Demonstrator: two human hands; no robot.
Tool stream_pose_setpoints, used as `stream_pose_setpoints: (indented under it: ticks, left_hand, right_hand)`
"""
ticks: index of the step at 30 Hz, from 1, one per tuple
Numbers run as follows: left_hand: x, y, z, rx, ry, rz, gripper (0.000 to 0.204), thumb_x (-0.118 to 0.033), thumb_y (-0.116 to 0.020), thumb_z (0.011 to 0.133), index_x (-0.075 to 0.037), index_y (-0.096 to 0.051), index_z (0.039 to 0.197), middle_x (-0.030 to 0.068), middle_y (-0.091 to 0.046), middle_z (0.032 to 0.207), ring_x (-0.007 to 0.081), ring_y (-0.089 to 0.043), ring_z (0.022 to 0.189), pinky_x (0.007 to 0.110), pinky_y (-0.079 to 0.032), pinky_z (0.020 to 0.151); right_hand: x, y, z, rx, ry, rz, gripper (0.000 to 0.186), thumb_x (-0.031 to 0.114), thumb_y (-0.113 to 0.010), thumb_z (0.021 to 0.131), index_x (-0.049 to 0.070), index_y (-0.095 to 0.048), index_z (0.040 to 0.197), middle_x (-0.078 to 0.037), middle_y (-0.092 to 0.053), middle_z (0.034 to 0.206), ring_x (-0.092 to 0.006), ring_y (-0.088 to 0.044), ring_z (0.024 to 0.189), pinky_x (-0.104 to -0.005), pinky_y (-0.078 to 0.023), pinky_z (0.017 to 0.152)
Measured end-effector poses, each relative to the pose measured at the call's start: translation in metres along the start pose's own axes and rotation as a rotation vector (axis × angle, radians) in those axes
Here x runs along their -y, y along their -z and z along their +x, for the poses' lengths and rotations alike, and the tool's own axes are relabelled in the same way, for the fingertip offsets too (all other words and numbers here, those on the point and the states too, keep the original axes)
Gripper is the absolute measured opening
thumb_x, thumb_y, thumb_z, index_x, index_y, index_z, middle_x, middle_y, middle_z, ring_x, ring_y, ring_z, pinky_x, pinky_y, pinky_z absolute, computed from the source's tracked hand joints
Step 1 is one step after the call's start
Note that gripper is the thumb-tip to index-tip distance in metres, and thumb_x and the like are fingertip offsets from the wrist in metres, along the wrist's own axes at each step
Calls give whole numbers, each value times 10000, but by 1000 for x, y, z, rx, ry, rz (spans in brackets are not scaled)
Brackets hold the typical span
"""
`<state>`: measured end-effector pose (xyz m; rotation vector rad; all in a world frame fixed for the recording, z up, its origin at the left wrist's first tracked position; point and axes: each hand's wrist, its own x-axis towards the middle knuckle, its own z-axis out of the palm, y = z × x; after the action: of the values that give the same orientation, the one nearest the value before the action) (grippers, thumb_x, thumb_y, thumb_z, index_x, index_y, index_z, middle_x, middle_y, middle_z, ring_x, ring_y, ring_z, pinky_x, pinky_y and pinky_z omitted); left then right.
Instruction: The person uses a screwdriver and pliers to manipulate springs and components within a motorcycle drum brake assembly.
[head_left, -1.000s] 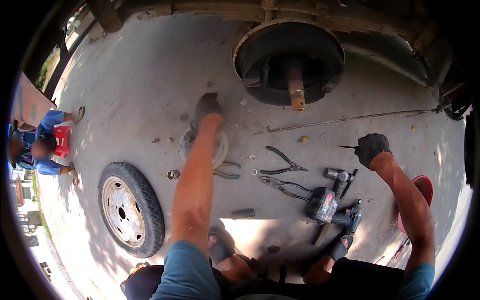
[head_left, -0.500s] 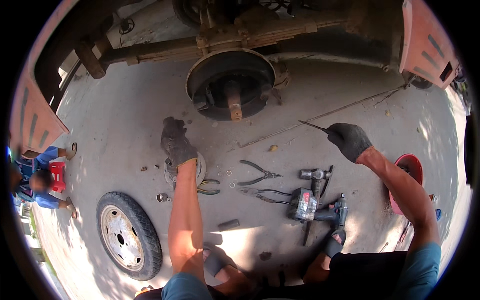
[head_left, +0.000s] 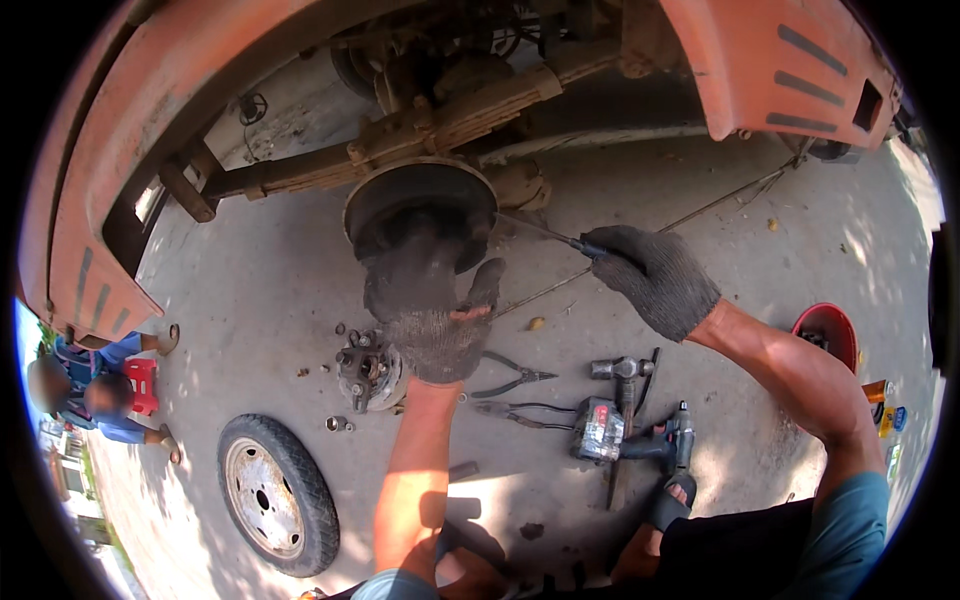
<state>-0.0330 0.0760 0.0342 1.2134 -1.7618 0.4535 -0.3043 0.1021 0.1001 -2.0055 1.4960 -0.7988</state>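
Observation:
My right hand, in a dark knit glove, is closed round the dark handle of a screwdriver. Its thin shaft points left, the blurred tip by the right rim of a round, dark brake backing plate below the axle. My left hand, gloved too, reaches up in front of that plate. Its thumb stands apart; the fingers look stretched upward but are blurred, with no held thing showing. The hand hides the plate's middle. Under the left wrist, a wheel hub with studs lies on the ground.
Snap-ring pliers, long-nose pliers, a hammer and a cordless impact driver lie near my feet. A wheel and a socket are left, a red basin right. An orange fender overhangs; people sit far left.
My left hand has left the hub and moved up to the brake plate. My right hand has brought the screwdriver left to the plate's rim. The view has shifted, showing more orange bodywork.

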Motion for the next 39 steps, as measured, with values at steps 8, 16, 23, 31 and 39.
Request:
stream_pose_setpoints:
  ticks: [8,16,23,31,39]
  left_hand:
    - [40,-69,-56,93,416,-526,439,-393,-417,1107,-178,-555,1465,13,-619,1425,255,-610,1213,450,-477,1063]
    - [52,-78,-74,170,305,-818,442,-305,-414,1114,-175,-426,1536,31,-434,1587,277,-518,1341,468,-481,1110]
    - [30,-63,-49,180,489,-1140,393,-205,-479,1080,-137,-479,1467,30,-515,1473,239,-555,1207,441,-496,1068]
    - [53,-81,-72,132,439,-1772,385,-209,-459,1102,-148,-470,1482,19,-497,1513,253,-560,1270,450,-477,1120]
    - [11,-56,-22,90,112,-147,458,-239,-679,916,-85,-595,1339,143,-595,1339,350,-565,1243,475,-461,1073]
  right_hand:
    - [-8,-3,9,-58,122,-59,336,274,-655,977,28,-723,1196,-231,-729,1075,-422,-696,970,-469,-548,859]
    - [-20,-9,7,-108,212,-133,317,259,-679,961,39,-730,1184,-224,-728,1019,-427,-692,917,-486,-553,809]
    - [-16,-12,14,-152,250,-147,311,253,-682,959,39,-727,1181,-231,-721,1004,-430,-691,897,-486,-555,783]
    - [-20,-11,3,-99,191,-160,312,242,-680,962,19,-721,1177,-234,-721,1016,-432,-689,900,-491,-552,784]
    - [-15,-9,13,-151,277,-194,310,219,-682,960,5,-715,1182,-236,-718,1020,-435,-682,925,-484,-548,813]
